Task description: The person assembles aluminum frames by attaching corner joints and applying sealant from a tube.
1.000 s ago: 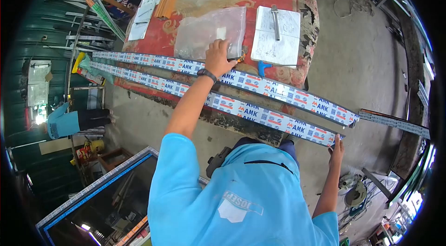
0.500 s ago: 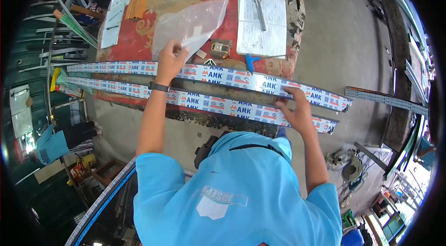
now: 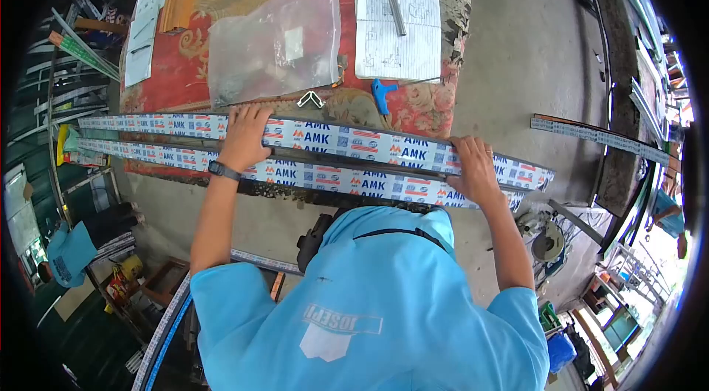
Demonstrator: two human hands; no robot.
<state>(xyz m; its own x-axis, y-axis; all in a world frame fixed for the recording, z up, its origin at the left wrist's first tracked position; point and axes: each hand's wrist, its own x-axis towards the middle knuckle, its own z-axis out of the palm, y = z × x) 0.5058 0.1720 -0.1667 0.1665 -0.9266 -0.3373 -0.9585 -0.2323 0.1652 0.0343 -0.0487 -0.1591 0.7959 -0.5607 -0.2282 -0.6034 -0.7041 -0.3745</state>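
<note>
Two long metal profiles with printed AMK protective film lie side by side across the table, a far profile (image 3: 354, 141) and a near profile (image 3: 332, 177). My left hand (image 3: 247, 138) is closed over the far profile, fingers on its far edge and thumb on the near side. Further right, my right hand (image 3: 474, 168) grips the same profile near its right end. Beyond my left hand a clear plastic bag (image 3: 258, 47) lies flat. A small V-shaped metal bracket (image 3: 310, 99) sits just past the far profile, and a blue-handled hex key (image 3: 382, 94) is to its right.
A caliper (image 3: 394, 7) rests on an open notebook (image 3: 399, 51) with handwriting. At the back left are a wooden frame corner (image 3: 179, 0) and a paper sheet (image 3: 144, 36). Another profile (image 3: 602, 140) stretches across at right. A power saw (image 3: 548, 243) stands on the floor.
My left hand has let go of the plastic bag, which now lies flat, and has come down onto the far profile. My right hand has closed on it too. The gap between the profiles has narrowed.
</note>
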